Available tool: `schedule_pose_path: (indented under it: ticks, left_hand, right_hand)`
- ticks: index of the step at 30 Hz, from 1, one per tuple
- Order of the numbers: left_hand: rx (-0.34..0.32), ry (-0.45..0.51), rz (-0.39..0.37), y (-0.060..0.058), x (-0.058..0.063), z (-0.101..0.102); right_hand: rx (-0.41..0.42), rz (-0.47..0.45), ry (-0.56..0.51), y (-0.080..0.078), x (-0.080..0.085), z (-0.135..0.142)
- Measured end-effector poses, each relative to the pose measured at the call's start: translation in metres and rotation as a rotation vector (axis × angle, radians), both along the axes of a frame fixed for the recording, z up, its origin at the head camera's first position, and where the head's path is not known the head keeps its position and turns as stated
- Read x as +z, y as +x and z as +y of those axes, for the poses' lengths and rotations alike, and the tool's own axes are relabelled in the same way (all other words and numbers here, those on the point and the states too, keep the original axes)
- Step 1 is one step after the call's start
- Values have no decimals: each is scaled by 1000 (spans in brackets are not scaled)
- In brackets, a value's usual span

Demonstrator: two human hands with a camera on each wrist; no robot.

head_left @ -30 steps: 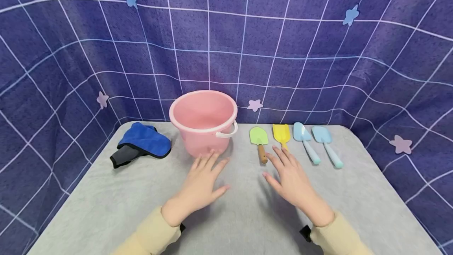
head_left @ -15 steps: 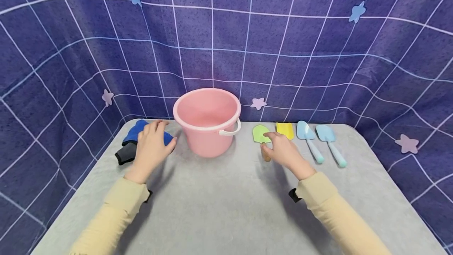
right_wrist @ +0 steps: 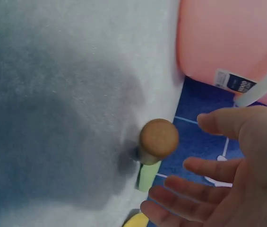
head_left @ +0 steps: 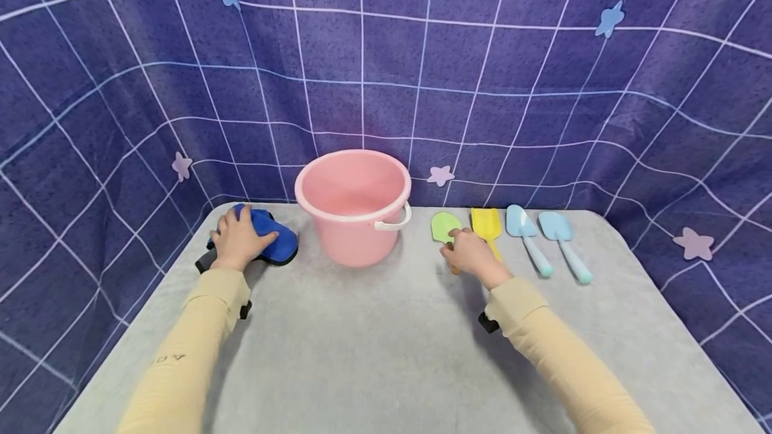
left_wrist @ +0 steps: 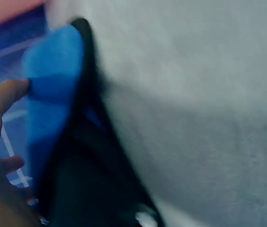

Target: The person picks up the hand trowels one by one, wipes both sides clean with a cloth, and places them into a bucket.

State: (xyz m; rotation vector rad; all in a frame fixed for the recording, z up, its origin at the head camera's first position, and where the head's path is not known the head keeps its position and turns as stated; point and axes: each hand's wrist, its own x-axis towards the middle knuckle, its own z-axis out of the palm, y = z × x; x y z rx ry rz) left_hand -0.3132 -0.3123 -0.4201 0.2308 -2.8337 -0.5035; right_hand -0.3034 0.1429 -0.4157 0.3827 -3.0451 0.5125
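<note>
Under the left grip [head_left: 235, 241], blue mitt [head_left: 280, 240] part-hidden.

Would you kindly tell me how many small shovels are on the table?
4, right of the pink bucket, left to right: green shovel, partly hidden by the right hand; yellow shovel; inner light-blue shovel; outermost light-blue shovel.

I see the left hand [head_left: 236, 241] on a blue mitt [head_left: 280, 240], near a pink bucket [head_left: 360, 243]. The right hand [head_left: 475, 254] is over the brown handle [head_left: 455, 270] of a green shovel [head_left: 445, 226]. A yellow shovel [head_left: 485, 222] and two light blue shovels [head_left: 521, 222] lie beside it.
</note>
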Motion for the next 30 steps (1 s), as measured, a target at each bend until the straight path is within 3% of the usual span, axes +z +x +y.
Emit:
schedule_pose_path:
  ticks: [6, 11, 17, 24, 30]
  left_hand:
    - [172, 42, -150, -4, -13, -13]
    - [248, 89, -262, -3, -16, -15]
    - [260, 83, -324, -11, -26, -20]
    - [214, 29, -326, -16, -21, -17]
    - [193, 18, -293, -18, -19, -14]
  right_hand:
    - [-70, -18, -8, -3, -12, -3]
    - [-122, -74, -24, -6, -22, -3]
    - [-183, -149, -11, -11, -29, -4]
    - [-195, -195, 35, -17, -30, -4]
    - [-226, -192, 8, -18, -28, -1]
